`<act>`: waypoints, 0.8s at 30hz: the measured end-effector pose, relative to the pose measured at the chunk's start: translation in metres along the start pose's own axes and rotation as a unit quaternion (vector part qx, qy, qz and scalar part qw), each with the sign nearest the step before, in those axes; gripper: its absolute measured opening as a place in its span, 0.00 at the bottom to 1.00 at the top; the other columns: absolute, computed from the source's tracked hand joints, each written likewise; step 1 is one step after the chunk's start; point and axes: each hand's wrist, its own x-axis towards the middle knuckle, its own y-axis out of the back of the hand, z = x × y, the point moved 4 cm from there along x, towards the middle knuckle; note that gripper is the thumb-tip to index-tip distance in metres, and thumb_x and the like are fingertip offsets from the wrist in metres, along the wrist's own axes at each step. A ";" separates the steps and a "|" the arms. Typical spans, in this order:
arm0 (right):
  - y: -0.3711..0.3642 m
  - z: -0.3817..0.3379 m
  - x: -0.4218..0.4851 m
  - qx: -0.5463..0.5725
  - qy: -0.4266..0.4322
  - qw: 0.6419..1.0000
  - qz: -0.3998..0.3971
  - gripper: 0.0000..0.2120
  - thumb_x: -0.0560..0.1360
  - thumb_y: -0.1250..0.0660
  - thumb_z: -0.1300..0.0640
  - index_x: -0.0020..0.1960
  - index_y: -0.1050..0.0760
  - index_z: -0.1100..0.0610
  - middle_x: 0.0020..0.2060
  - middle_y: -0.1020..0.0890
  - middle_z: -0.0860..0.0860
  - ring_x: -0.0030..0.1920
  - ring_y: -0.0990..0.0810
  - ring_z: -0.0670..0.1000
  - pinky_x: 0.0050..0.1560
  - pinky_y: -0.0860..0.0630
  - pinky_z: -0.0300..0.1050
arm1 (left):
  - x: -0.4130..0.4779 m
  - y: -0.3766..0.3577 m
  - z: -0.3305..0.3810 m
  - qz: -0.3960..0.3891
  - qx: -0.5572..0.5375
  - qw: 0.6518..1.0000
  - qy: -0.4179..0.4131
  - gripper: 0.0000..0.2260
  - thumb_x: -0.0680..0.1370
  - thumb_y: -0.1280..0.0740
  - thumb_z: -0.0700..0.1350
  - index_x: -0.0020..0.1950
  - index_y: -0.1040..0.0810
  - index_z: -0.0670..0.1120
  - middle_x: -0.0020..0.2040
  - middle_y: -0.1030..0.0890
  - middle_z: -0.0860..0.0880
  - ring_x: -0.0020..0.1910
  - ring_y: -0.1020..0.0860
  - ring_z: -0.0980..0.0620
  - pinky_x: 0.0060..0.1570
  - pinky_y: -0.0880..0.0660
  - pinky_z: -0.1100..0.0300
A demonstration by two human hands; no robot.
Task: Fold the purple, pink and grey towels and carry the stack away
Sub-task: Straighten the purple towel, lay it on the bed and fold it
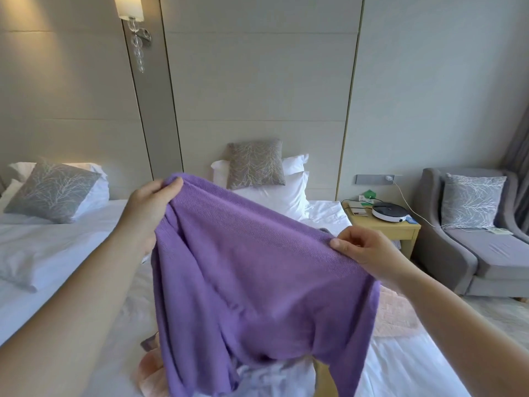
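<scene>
The left hand (154, 202) at ten o'clock and the right hand (363, 247) at three o'clock each grip the purple towel (257, 267), which hangs spread over the bed (71, 245); a pink towel (398, 313) lies at four o'clock.

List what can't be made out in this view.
Head view:
- Purple towel: lower edge cut off by the frame's bottom.
- Pink towel: mostly hidden behind the purple towel.
- Grey towel: not surely identifiable; the purple towel blocks much of the bed.
- Items on the nightstand: too small to identify.
</scene>
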 end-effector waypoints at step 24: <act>-0.097 -0.081 -0.007 0.040 0.128 0.982 -0.134 0.07 0.72 0.28 0.57 0.37 0.22 0.57 0.23 0.27 0.39 0.26 0.33 0.40 0.31 0.37 0.28 | -0.034 -0.033 -0.009 -0.201 0.609 0.741 -0.199 0.04 0.75 0.33 0.44 0.45 0.21 0.53 0.49 0.26 0.52 0.50 0.26 0.52 0.42 0.32 0.61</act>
